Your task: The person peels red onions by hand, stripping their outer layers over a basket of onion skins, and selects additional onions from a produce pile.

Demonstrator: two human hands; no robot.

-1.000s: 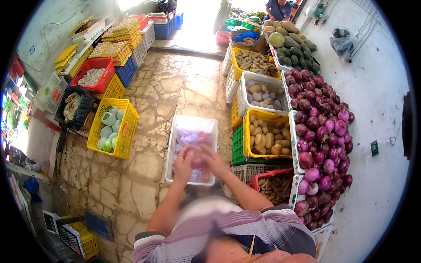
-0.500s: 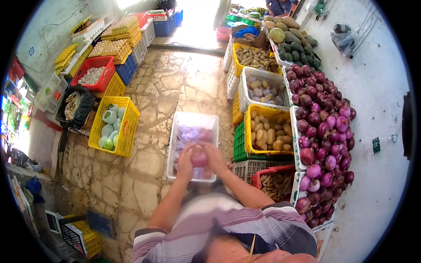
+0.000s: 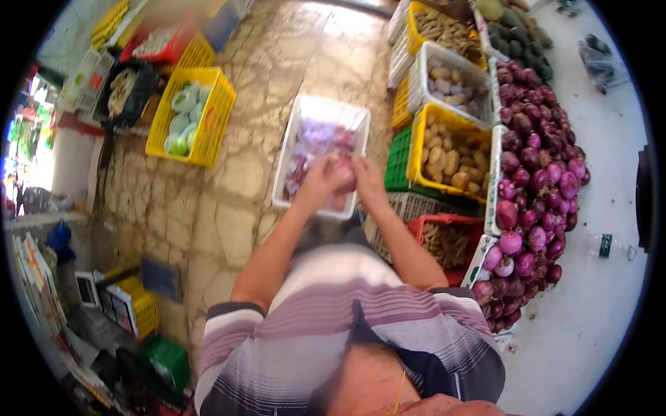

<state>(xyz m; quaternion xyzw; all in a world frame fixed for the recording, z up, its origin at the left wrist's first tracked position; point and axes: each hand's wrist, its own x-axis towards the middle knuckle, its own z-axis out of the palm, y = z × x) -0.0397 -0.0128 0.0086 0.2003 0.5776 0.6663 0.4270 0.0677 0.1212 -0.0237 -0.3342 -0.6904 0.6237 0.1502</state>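
Left hand point(image 3: 323, 179): grip closed around one side of a round reddish thing, probably an onion point(image 3: 343, 173); blurred.
Right hand point(image 3: 370, 182): at the onion's other side, fingertips bent towards it; cannot tell whether firm or loose.
Onion: between the hands, over the near half of the white basket point(image 3: 362, 135).
Slip risk: the onion could roll free if the fingers loosen; smooth skin would be the likely cause, bruising the result.
Basket rim: a sideways swing might knock knuckles on it, since the right hand works close by.
Basket contents: lilac scraps point(image 3: 316, 133) and reddish pieces, blurred; light scraps could spill if stirred hard.
Floor point(image 3: 225, 232): pale stone pattern, irregular joints; what carries the basket is unclear.
Left side: yellow crate point(image 3: 219, 132) of green fruit.
Right side: potatoes point(image 3: 449, 159), a red crate point(image 3: 474, 262), heaped red onions point(image 3: 538, 180) beside a pale wall point(image 3: 590, 298); a bumped heap could roll.
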